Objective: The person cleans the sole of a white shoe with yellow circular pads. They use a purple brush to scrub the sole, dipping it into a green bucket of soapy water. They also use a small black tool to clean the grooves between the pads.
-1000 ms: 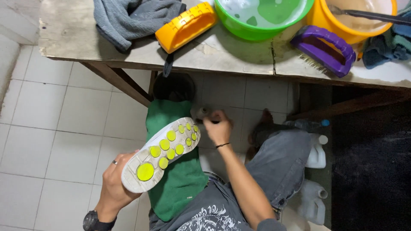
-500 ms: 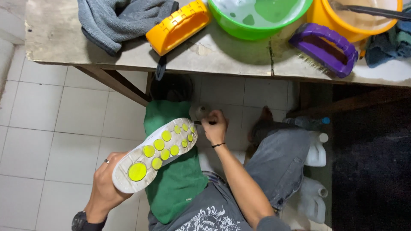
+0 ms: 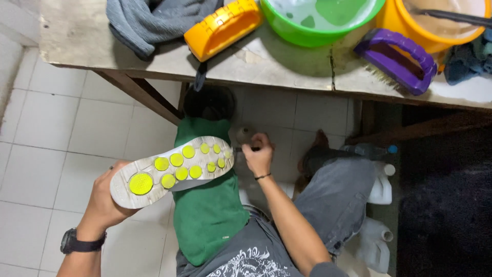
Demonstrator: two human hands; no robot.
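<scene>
Below, the left hand [image 3: 105, 202] is gripping a shoe [image 3: 171, 170] by its heel, fingers wrapped shut around it, turning the white sole with yellow-green dots upward over a green cloth [image 3: 207, 205] lying on the person's lap. Just beside the toe, the right hand [image 3: 258, 154] is closing its fingers on a small dark tool [image 3: 245, 149]. Above, a desk [image 3: 287, 69] is carrying an orange brush [image 3: 223, 31], a purple brush [image 3: 397, 59] and a green basin [image 3: 320, 23].
</scene>
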